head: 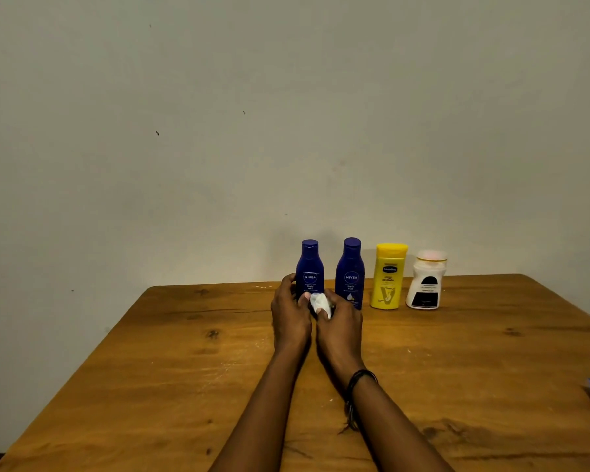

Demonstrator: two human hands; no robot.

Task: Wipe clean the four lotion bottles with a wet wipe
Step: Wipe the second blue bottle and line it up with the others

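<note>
Left grip (291, 313) holds a blue bottle (310, 265); right grip (338, 322) pinches the wipe (319, 302) on it. Three bottles (389, 277) right of both grips likely wait.

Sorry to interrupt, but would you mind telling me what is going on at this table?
A person is wiping the left blue bottle at the far side of the wooden table. The left hand grips its side while the right hand holds a crumpled white wipe against its lower front. The other blue bottle, the yellow bottle and the white bottle stand upright in a row to its right, with no hand on them.
</note>
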